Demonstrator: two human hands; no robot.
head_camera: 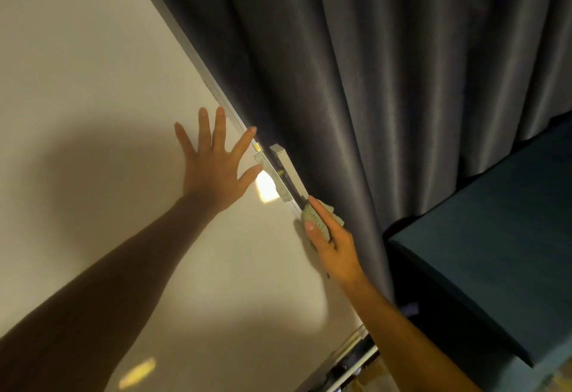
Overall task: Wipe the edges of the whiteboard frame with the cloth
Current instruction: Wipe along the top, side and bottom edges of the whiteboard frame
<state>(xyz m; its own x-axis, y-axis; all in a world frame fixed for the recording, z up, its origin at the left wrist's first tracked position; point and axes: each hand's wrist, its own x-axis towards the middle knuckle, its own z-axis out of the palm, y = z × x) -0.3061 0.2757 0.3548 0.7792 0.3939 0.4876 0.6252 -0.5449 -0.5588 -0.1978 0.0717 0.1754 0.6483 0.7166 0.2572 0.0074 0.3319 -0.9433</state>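
The whiteboard [77, 82] fills the left of the view, and its grey frame edge [198, 60] runs diagonally from top centre down to the right. My left hand [213, 168] lies flat on the board with fingers spread, its fingertips close to the frame. My right hand [334, 246] pinches a pale green cloth [315, 218] around the frame's right edge, just below a metal bracket [278, 175]. The cloth is partly hidden by my fingers.
A dark grey curtain [387, 82] hangs right behind the frame edge and touches my right hand. A dark teal upholstered piece [495, 252] stands at the right. The board's lower corner and its stand rail [356, 360] show at the bottom.
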